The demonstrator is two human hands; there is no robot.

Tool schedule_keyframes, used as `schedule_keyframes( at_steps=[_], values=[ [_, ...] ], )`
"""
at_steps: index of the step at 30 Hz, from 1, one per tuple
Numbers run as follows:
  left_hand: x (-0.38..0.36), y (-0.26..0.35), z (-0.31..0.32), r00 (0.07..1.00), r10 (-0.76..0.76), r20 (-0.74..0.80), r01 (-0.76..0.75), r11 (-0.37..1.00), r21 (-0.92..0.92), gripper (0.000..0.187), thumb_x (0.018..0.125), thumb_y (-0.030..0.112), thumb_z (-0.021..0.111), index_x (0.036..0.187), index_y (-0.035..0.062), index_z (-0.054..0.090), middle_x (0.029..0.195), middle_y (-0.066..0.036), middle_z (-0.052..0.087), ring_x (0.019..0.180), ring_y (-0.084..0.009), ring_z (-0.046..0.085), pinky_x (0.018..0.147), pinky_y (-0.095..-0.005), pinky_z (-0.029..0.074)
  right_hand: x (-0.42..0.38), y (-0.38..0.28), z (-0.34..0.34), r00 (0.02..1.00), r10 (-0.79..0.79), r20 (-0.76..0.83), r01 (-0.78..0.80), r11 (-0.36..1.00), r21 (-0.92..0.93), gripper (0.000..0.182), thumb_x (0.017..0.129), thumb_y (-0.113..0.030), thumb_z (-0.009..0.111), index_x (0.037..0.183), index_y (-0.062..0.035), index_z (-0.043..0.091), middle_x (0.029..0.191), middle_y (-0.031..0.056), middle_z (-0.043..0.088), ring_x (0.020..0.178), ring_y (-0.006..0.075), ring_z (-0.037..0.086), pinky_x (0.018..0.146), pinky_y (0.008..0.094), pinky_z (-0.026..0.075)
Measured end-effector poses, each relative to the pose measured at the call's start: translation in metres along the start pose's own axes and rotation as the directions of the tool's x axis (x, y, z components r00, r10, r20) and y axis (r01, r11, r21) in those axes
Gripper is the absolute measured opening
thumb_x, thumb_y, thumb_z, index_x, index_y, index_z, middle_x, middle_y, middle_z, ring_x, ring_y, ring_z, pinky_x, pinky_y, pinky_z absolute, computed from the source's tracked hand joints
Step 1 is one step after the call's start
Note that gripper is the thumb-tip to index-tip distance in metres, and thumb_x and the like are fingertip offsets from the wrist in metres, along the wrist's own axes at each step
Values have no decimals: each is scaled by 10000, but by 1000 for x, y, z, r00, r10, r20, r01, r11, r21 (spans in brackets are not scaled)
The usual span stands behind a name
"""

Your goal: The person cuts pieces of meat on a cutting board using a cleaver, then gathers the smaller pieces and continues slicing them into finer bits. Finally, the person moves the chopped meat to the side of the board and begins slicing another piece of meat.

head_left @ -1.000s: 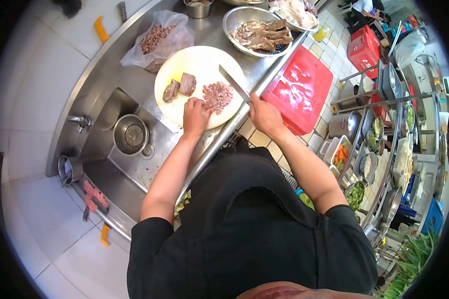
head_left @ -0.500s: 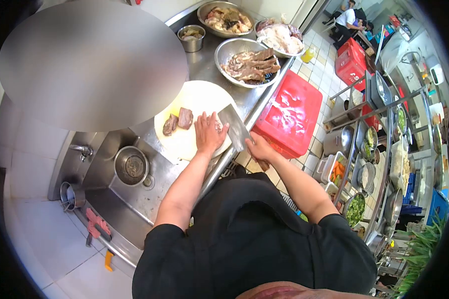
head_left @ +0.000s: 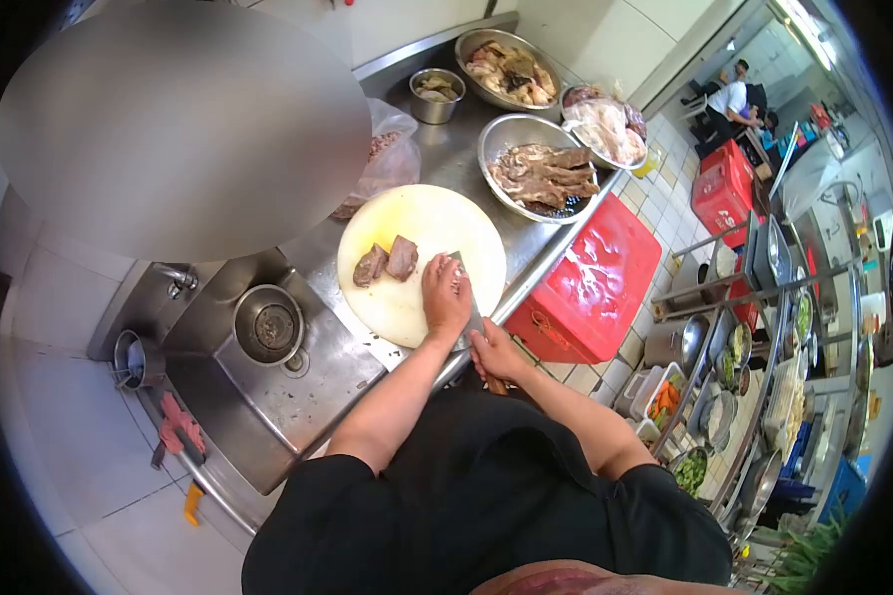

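Observation:
My right hand [head_left: 496,355] is wrapped around the wooden handle [head_left: 494,385] of a cleaver [head_left: 473,315]. The blade stands nearly edge-on at the right side of a round, pale cutting board [head_left: 397,315]. Against the blade's left face, my left hand [head_left: 446,297] presses on a small piece of meat, mostly hidden under the curled fingers. Two brown chunks of meat [head_left: 402,257] lie on the board, left of that hand.
A steel sink [head_left: 233,397] is at the left. Metal bowls of meat [head_left: 506,188] stand behind the board, beside a plastic bag [head_left: 395,149]. A red crate [head_left: 590,283] sits on the floor at the right. Shelves with food are farther right, and people [head_left: 729,104] are at the back.
The view has shifted, moving the counter rightward and down. The cleaver blade has turned from showing its broad side to nearly edge-on, close against my left fingers.

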State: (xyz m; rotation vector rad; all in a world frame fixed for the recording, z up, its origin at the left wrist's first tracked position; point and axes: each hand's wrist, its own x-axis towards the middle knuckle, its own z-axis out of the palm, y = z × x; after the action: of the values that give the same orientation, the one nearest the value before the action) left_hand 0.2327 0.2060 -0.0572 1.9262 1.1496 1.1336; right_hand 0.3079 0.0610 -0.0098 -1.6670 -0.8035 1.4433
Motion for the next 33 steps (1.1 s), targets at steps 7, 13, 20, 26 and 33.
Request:
schedule_keyframes(
  at_steps=[7, 13, 20, 26, 33],
  values=[
    [96, 47, -30, 992, 47, -120, -52, 998, -39, 336, 935, 199, 732, 1230, 38, 733, 1399, -283, 624, 1326, -463, 572, 1155, -514, 444, 12, -123, 0, 998, -32, -45, 31, 999, -17, 135, 1149, -234, 475, 1157, -100, 461, 664, 26, 517, 433, 127, 491, 383, 311, 439],
    [264, 4, -96, 971, 84, -225, -75, 996, 50, 227, 908, 224, 680, 1005, 37, 767, 996, -224, 738, 956, -429, 702, 874, -504, 555, 119, -275, 41, 998, 55, 39, -59, 993, 106, 119, 1102, -202, 516, 1157, -99, 492, 694, 21, 551, 457, 124, 516, 409, 319, 480],
    [370, -135, -96, 882, -330, 336, 300, 944, 138, 381, 958, 391, 661, 1208, 123, 767, 1178, -186, 773, 1087, -388, 738, 966, -469, 565, 279, -318, 54, 975, 221, 40, -223, 970, 97, 154, 1025, -62, 453, 928, -20, 565, 686, 94, 595, 543, 189, 604, 459, 369, 533],
    [388, -202, -88, 953, -239, 184, 175, 935, 310, 454, 1006, 410, 578, 1318, 121, 736, 1308, -222, 721, 1224, -436, 678, 1058, -519, 530, 293, -332, 3, 986, 119, -114, -137, 976, -170, 161, 998, -71, 495, 940, 17, 617, 719, 110, 627, 546, 210, 611, 460, 397, 519],
    [360, -128, -145, 993, 44, 112, -53, 995, 84, 289, 995, 325, 673, 1121, 91, 786, 1037, -156, 797, 952, -386, 762, 843, -479, 592, 224, -342, -18, 992, 100, -81, -104, 993, -53, 685, 1075, -168, 545, 1671, -73, 220, 754, 23, 595, 511, 122, 530, 451, 327, 489]
  ],
)
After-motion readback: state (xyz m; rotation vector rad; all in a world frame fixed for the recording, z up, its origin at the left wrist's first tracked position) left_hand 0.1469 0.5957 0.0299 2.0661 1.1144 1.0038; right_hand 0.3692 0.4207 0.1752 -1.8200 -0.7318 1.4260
